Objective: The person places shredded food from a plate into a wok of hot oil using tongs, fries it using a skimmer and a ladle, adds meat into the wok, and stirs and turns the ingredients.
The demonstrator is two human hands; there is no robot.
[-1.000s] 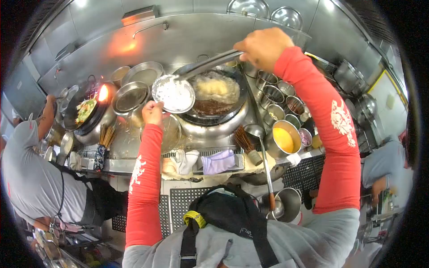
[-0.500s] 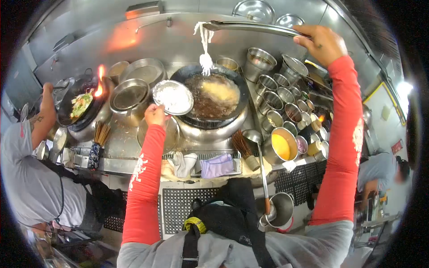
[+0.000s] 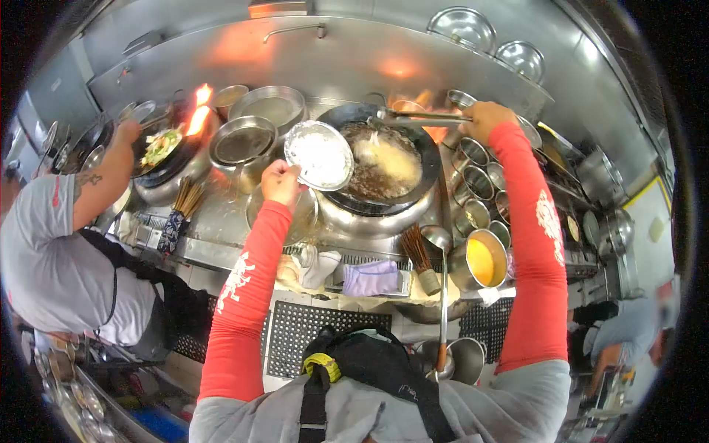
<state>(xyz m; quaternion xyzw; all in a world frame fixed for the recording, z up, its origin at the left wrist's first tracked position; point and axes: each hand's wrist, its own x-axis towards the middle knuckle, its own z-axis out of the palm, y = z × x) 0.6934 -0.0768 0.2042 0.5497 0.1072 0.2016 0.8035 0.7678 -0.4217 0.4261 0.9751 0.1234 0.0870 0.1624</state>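
Note:
My left hand [image 3: 282,183] grips the near edge of a round metal bowl [image 3: 349,179] that holds white floury stuff [image 3: 317,153]. The bowl tilts beside and partly over the left rim of a large dark wok [image 3: 341,117]. Bubbling brown oil [image 3: 369,183] fills the wok, with pale yellow frying food [image 3: 397,164] in it. My right hand [image 3: 489,120] is closed around metal tongs [image 3: 432,118], whose tips reach over the far side of the wok. A small white piece [image 3: 374,139] shows in the oil below the tips.
To the left, a person [image 3: 66,251] works at another wok [image 3: 173,166] with vegetables and a tall flame [image 3: 199,118]. Metal pans [image 3: 244,140] stand between the woks. A ladle [image 3: 443,295], a pot of yellow liquid [image 3: 480,258], a bamboo brush [image 3: 419,258] and folded cloths [image 3: 371,278] line the front.
My right hand has lowered the tongs toward the wok; the white strips that hung from them no longer hang there. The bowl stays in my left hand, and the view has shifted.

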